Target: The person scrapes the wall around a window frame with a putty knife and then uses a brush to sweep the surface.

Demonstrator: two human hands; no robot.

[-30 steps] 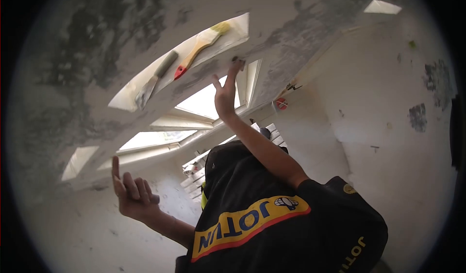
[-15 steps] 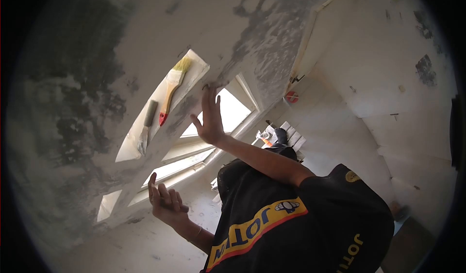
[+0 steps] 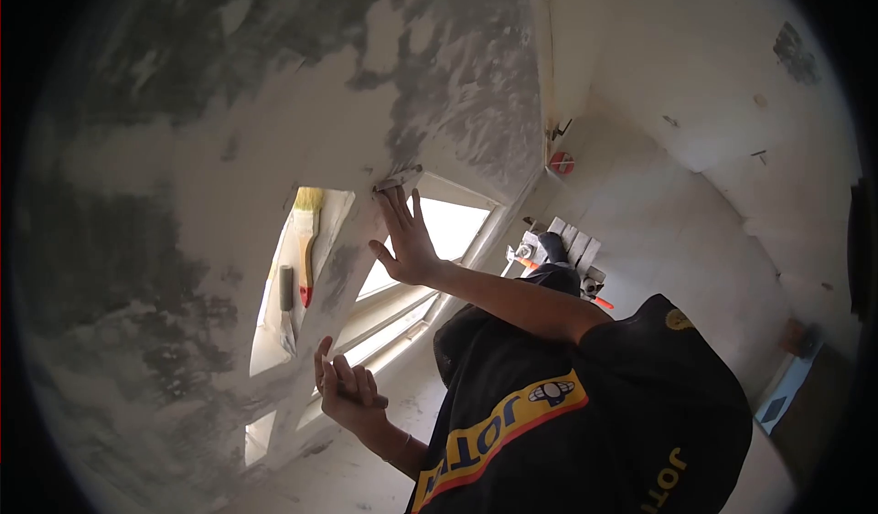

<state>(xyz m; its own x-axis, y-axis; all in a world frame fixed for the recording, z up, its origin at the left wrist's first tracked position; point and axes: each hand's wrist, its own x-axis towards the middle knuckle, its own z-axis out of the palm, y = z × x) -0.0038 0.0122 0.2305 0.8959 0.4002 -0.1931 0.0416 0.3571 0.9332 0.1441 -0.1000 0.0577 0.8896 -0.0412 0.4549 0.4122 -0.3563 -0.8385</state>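
My right hand (image 3: 412, 251) is raised to the patchy wall, fingers stretched and thumb apart. Its fingertips press on a putty knife (image 3: 399, 179); only a thin pale blade shows and its handle is hidden. My left hand (image 3: 347, 393) hovers lower, fingers curled around a dark-handled tool (image 3: 368, 399) whose working end I cannot make out; its index finger points up. Between the hands and the grey-stained wall, a wall recess (image 3: 335, 217) holds a flat paintbrush (image 3: 305, 244) with pale bristles and a red-tipped handle. Beside the brush lies a grey-handled scraper (image 3: 286, 287).
A bright window (image 3: 448, 230) opens behind my right hand. The wall (image 3: 274, 121) bears grey and pale smears. Past my torso stand a slatted surface (image 3: 574, 242) and tools with orange parts (image 3: 527, 262). A red round sign-like object (image 3: 562, 162) is farther back.
The view has tilted, so the recess, brush and scraper appear more upright and lower. At my right fingertips the putty knife's blade shows more clearly. My left hand keeps its curled grip.
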